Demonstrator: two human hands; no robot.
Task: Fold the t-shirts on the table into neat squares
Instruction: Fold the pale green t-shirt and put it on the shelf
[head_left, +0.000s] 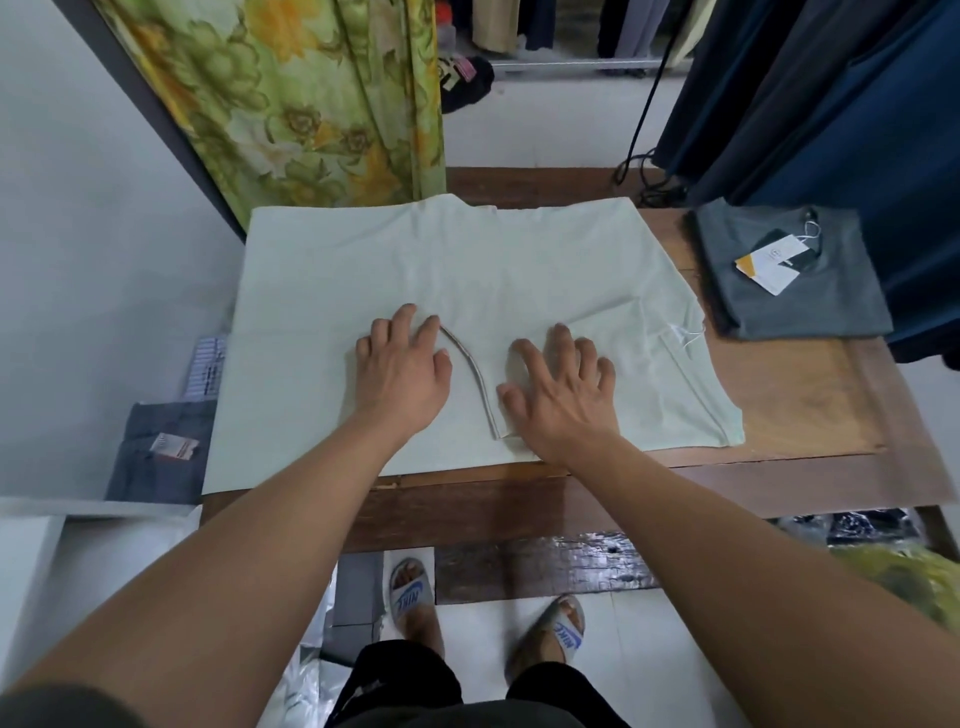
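Right at the near edge of the bench (810, 395), both hands lie flat on the pale green t-shirt (337, 270). The fingers are spread and straight, pressing the cloth and gripping nothing. The left hand (400, 376) and right hand (563, 395) sit side by side, with a curved collar band (474, 370) running between them. The left fingertips touch its far end, and the right thumb lies just beside it.

The shirt is directly under the hands and spreads away from them. Its long axis runs left to right across the bench, and its left side hangs past the bench edge. Judging by that, the next fold would probably bring one side in towards the middle. The left hand is nearer the overhanging part, the right hand nearer the loose hem on the right.

Farther off, at the far right corner, a grey t-shirt (831, 306) lies already folded, a paper tag (768, 267) on top, well apart from the green one. That makes two shirts on the bench: one spread, one folded. A flowered curtain (311, 104) hangs beyond.
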